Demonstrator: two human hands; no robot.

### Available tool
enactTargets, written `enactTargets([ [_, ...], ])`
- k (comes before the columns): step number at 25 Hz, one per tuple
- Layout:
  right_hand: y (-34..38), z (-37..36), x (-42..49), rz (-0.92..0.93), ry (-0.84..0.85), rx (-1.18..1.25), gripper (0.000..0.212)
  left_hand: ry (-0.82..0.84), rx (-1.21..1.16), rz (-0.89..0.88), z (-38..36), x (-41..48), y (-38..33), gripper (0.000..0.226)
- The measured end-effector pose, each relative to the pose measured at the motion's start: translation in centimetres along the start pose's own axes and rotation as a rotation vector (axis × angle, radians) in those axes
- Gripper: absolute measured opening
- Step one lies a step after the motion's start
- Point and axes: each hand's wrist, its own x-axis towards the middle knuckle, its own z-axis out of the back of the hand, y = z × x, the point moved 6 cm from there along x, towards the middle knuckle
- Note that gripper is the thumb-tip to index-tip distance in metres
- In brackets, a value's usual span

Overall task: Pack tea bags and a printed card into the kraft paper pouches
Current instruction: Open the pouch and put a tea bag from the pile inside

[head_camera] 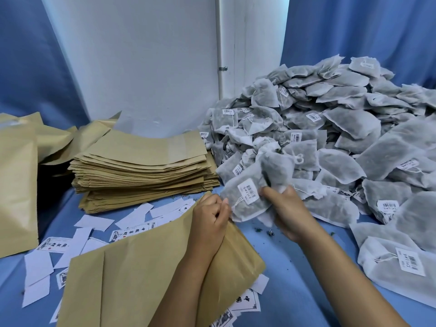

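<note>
We see a flat kraft pouch (pixel 132 274) lying tilted over scattered printed cards (pixel 132 230) (some face down), grey tea bags (pixel 250 197) bunched at its mouth.

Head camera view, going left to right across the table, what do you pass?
Standing kraft pouch → stack of flat kraft pouches → left hand gripping a pouch → right hand holding tea bags → heap of tea bags.

light: bright, even, soft | shadows: faint | focus: sharp centre | edges: wide-angle bending, slight softness
</note>
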Motion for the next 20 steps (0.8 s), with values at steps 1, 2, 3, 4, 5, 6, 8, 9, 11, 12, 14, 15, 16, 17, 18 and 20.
enactTargets([
  [1, -0.8, -1.0, -0.2, -0.05, 0.041, 0.069, 0.02, -0.016, -0.008, 0.011, 0.1, 0.0, 0.2, 0.044],
  [2, -1.3, -1.8, -0.4, -0.099, 0.081, 0.132, 0.021, -0.042, -0.02, 0.029, 0.4, 0.0, 0.5, 0.044],
  [3, -1.7, -2.3, -0.5, -0.149, 0.12, 0.199, 0.023, -0.071, -0.029, 0.047, 0.7, 0.0, 0.8, 0.044],
  [4, -1.9, -2.5, -0.5, -0.191, 0.152, 0.238, 0.024, -0.097, -0.033, 0.055, 1.0, 0.1, 1.0, 0.045],
  [5, -2.0, -2.4, -0.5, -0.203, 0.173, 0.215, 0.024, -0.113, -0.031, 0.048, 1.2, 0.1, 0.9, 0.046],
  [6, -2.0, -2.2, -0.6, -0.206, 0.174, 0.126, 0.022, -0.118, -0.026, 0.029, 1.4, 0.1, 0.7, 0.048],
  [8, -2.1, -2.1, -1.0, -0.239, 0.188, -0.019, 0.016, -0.113, -0.013, -0.036, 1.5, 0.2, 0.0, 0.049],
  [9, -2.5, -2.4, -1.1, -0.294, 0.22, 0.006, 0.013, -0.108, -0.005, -0.071, 1.5, 0.2, -0.4, 0.047],
  [11, -2.9, -3.6, -1.9, -0.448, 0.318, 0.197, 0.014, -0.103, 0.01, -0.126, 1.3, 0.2, -1.1, 0.044],
  [12, -2.9, -4.3, -2.3, -0.509, 0.36, 0.255, 0.015, -0.103, 0.015, -0.151, 1.1, 0.2, -1.4, 0.042],
  [14, -3.6, -5.3, -2.8, -0.536, 0.43, 0.164, 0.013, -0.099, 0.018, -0.197, 1.0, 0.1, -2.1, 0.039],
  [15, -4.1, -5.7, -3.0, -0.527, 0.459, 0.041, 0.014, -0.103, 0.02, -0.212, 1.1, 0.0, -2.4, 0.038],
  [16, -4.4, -6.3, -3.3, -0.517, 0.48, -0.073, 0.017, -0.116, 0.022, -0.222, 1.3, 0.1, -2.5, 0.038],
  [17, -4.6, -6.7, -3.5, -0.509, 0.507, -0.134, 0.022, -0.135, 0.024, -0.226, 1.5, 0.1, -2.6, 0.037],
  [18, -4.6, -7.0, -3.7, -0.507, 0.527, -0.152, 0.024, -0.154, 0.028, -0.226, 1.8, 0.2, -2.6, 0.037],
  [20, -4.3, -6.9, -3.4, -0.463, 0.518, -0.15, 0.019, -0.167, 0.042, -0.225, 2.2, 0.3, -2.8, 0.037],
])
